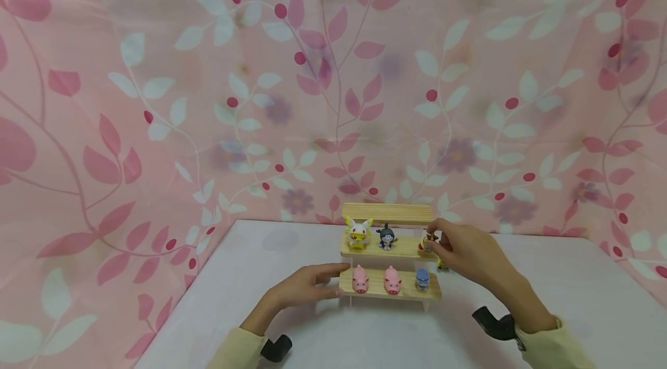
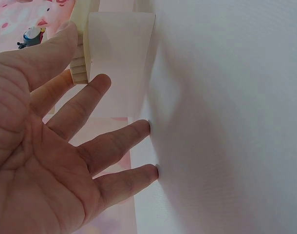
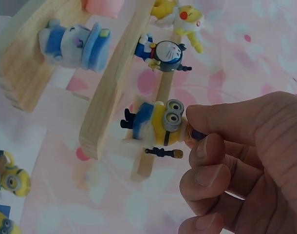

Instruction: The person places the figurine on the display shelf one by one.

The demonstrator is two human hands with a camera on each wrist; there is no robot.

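Note:
My right hand (image 1: 466, 250) pinches a minion figurine (image 3: 160, 122) by the top of its head, between thumb and fingertips. The figurine is at the right end of the middle tier of a wooden display shelf (image 1: 406, 245), its feet close to the board. My left hand (image 1: 304, 287) holds the left end of the bottom tier (image 2: 80, 63) between thumb and index finger, the other fingers spread towards the table. A yellow-and-white figurine (image 1: 358, 234) and a dark-haired figurine (image 1: 387, 237) stand on the middle tier.
Two pink pig figurines (image 1: 360, 280) and a blue-capped figurine (image 1: 422, 280) occupy the bottom tier. More minion figurines (image 3: 14, 180) are beside the shelf on the right. The white table (image 1: 271, 253) meets a pink floral backdrop (image 1: 333, 97) behind the shelf.

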